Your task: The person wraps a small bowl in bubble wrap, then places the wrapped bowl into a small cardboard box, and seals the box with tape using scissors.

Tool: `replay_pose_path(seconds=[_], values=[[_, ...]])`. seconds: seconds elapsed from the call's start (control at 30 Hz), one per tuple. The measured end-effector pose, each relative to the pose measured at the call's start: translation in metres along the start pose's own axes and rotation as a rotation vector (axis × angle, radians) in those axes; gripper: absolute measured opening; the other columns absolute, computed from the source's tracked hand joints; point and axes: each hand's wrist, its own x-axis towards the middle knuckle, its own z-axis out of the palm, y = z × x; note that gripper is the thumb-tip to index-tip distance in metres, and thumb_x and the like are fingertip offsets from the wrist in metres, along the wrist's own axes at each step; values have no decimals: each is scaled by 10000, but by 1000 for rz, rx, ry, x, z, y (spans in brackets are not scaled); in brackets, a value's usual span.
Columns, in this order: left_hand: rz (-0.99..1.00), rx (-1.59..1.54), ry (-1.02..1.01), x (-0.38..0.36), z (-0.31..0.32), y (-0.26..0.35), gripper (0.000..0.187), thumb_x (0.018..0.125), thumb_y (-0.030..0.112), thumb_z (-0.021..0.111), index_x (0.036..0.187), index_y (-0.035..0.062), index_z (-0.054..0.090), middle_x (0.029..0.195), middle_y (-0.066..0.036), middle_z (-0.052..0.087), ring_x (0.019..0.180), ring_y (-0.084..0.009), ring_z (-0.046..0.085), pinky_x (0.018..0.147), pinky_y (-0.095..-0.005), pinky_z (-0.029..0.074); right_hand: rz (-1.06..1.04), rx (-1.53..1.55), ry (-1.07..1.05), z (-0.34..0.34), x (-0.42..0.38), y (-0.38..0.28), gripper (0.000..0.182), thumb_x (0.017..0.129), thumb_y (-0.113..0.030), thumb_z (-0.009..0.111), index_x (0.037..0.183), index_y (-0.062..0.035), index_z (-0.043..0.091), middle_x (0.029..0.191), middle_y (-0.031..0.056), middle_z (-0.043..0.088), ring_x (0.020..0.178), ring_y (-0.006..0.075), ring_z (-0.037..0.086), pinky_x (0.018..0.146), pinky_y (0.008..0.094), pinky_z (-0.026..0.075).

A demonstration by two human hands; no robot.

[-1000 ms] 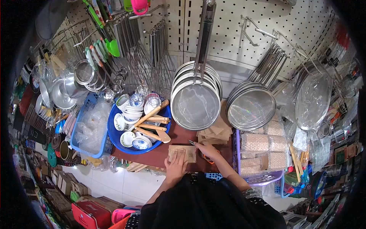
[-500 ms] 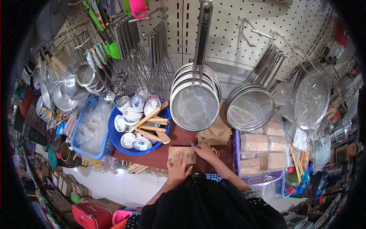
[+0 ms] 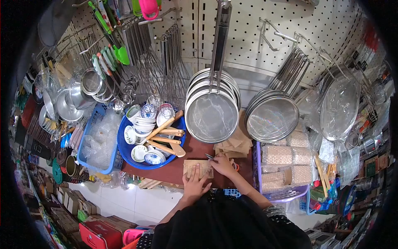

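Observation:
A piece of brown cardboard lies on the dark red table in front of me. My left hand rests on it with the fingers spread flat, pressing on its lower left part. At its right edge, my right hand is closed around scissors. The metal tips stick out to the upper left of that hand, and a bit of orange handle shows on its right side. The fingers hide most of the scissors.
Behind the hands lie more cardboard pieces. To the left stands a blue basin with small bowls and wooden utensils. A purple basket with bubble-wrapped packs is on the right. Large strainers hang low overhead.
My right hand has shifted slightly, with its fingers now at the cardboard's upper right edge. The left hand stays flat on the cardboard.

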Motion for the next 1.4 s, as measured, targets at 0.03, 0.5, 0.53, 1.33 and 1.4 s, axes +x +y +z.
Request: replay_pose_path(seconds=[0.03, 0.5, 0.53, 1.33, 1.4], values=[[1, 3, -3, 0, -1, 0, 523, 841, 508, 616, 1303, 268, 576, 1507, -214, 344, 1379, -302, 367, 1005, -553, 265, -15, -3, 4, -1, -1, 0, 324, 842, -470, 623, 890, -173, 743, 1108, 31, 562, 1188, 310, 446, 926, 647, 237], [-59, -17, -27, 3, -5, 0, 798, 835, 517, 612, 1401, -11, 416, 1471, -179, 424, 1376, -251, 389, 1030, -510, 256, -171, -136, 99, -10, -21, -4, 352, 677, -381, 817, 938, -199, 666, 1177, 9, 524, 1182, 286, 427, 873, 573, 302], [-58, -14, -27, 3, -5, 0, 795, 836, 516, 610, 1400, -11, 419, 1470, -179, 425, 1375, -250, 390, 1031, -511, 256, -172, -133, 150, -8, -22, -5, 373, 681, -382, 817, 975, -211, 663, 1178, 9, 530, 1175, 287, 437, 876, 569, 308], [-101, -51, -35, 3, -9, 6, 791, 847, 461, 620, 1417, -29, 375, 1485, -177, 399, 1380, -260, 382, 1049, -520, 237, -114, 354, 53, 18, 0, 34, 516, 708, -425, 823, 1052, -74, 665, 1095, 143, 626, 1135, 337, 503, 997, 441, 387], [-109, -61, -33, 5, -10, 6, 791, 845, 457, 623, 1417, -29, 371, 1489, -174, 394, 1383, -260, 378, 1047, -525, 236, -156, 340, 76, 21, -3, 35, 533, 703, -407, 833, 1075, -76, 644, 1118, 134, 610, 1126, 322, 499, 979, 420, 396]])
